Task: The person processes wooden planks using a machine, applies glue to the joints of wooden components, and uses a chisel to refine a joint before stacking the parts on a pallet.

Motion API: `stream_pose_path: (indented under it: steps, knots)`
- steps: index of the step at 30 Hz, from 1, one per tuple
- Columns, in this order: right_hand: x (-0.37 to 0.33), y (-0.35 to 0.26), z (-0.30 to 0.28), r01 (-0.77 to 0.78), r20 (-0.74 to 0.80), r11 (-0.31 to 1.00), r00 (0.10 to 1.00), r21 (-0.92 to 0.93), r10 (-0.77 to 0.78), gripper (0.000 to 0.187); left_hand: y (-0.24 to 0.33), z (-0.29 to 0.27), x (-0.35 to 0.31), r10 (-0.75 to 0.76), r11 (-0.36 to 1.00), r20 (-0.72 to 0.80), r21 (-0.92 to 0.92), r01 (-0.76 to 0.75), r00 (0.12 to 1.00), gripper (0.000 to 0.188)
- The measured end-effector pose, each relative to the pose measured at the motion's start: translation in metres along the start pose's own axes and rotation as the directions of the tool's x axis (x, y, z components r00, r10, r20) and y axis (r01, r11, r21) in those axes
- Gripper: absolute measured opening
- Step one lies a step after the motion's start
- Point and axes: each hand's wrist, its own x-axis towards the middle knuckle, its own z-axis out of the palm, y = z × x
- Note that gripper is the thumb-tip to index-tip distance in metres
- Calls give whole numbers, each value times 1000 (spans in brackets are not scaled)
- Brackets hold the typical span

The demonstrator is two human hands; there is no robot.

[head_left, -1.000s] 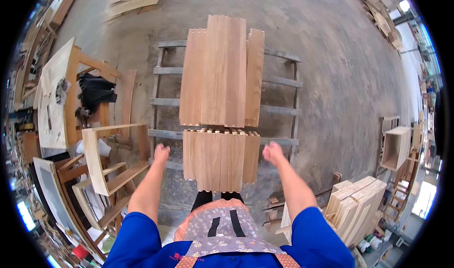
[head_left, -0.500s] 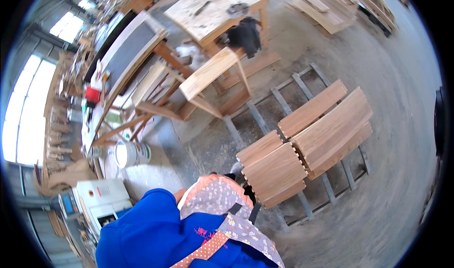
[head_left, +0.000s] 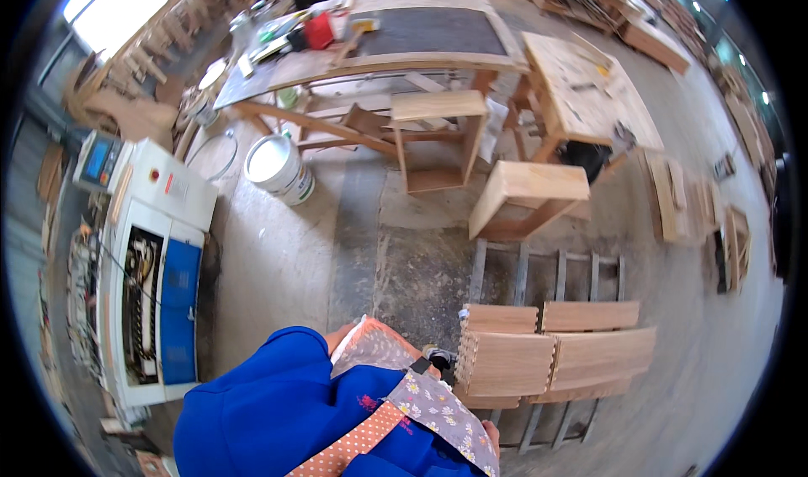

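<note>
Stacks of light wooden boards (head_left: 547, 355) with comb-cut ends lie on a low metal rack (head_left: 560, 266) on the concrete floor, at my lower right. My blue sleeve (head_left: 269, 410) and patterned apron (head_left: 421, 405) fill the bottom of the view. A sliver of skin that may be my right hand (head_left: 492, 433) shows below the apron, close to the near board stack; its fingers are hidden. My left hand is out of sight behind the sleeve.
A white and blue machine (head_left: 151, 258) stands at the left. A white bucket (head_left: 278, 167) sits on the floor ahead. Open wooden frames (head_left: 526, 195) (head_left: 438, 136) stand before a long workbench (head_left: 396, 35) and a wooden table (head_left: 589, 90). More timber lies at the right (head_left: 673, 195).
My view has swung left, away from the boards. Both hands, which reached toward the near stack a second ago, have dropped out of view; the boards now lie at my lower right.
</note>
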Motion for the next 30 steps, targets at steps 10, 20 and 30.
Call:
stream_pose_path:
  steps: [10, 20, 30]
  knots:
    - [-46, -190, 430, 662, 749, 522, 660, -538, -64, 16, 0, -142, -104, 181, 617, -657, -503, -605, 731, 24]
    - [-204, -142, 729, 799, 650, 152, 345, -581, 677, 19, -79, -111, -204, -345, 607, -848, -529, -593, 403, 20]
    - [-231, -97, 848, 953, 586, 10, 177, -302, 791, 18, -124, -166, -255, -715, 344, -643, -665, -663, 274, 23]
